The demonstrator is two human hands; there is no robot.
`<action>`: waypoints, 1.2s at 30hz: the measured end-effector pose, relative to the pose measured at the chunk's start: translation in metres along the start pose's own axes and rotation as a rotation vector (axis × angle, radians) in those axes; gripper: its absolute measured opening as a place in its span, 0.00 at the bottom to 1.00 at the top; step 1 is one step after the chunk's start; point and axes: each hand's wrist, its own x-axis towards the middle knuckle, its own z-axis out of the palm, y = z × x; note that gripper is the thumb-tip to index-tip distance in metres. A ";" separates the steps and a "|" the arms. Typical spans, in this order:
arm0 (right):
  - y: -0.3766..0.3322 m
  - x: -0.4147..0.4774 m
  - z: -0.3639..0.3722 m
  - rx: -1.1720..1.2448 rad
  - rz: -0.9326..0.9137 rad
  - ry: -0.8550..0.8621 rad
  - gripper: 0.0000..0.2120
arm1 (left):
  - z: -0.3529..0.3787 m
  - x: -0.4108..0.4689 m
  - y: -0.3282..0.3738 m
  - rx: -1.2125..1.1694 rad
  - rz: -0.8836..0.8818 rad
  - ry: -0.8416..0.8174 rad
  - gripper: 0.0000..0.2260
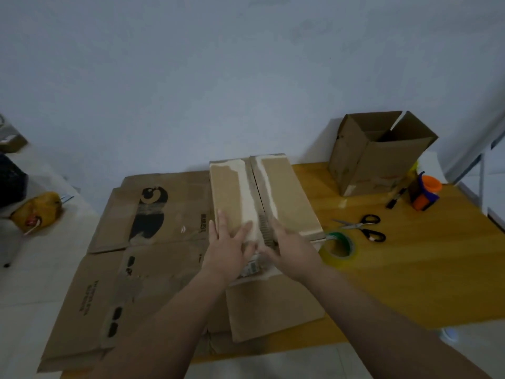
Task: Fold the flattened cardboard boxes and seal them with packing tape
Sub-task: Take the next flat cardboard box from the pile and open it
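both hands press flat on the box's top flaps.

Looking forward and down from head height through one wide-angle lens, facing the yellow counter and the pale wall behind it, sitting close above the left hand and right hand, taking in floor at the left.
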 end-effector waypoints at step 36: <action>0.045 0.076 -0.048 0.957 0.388 0.344 0.45 | -0.061 -0.047 0.013 0.427 0.666 0.422 0.45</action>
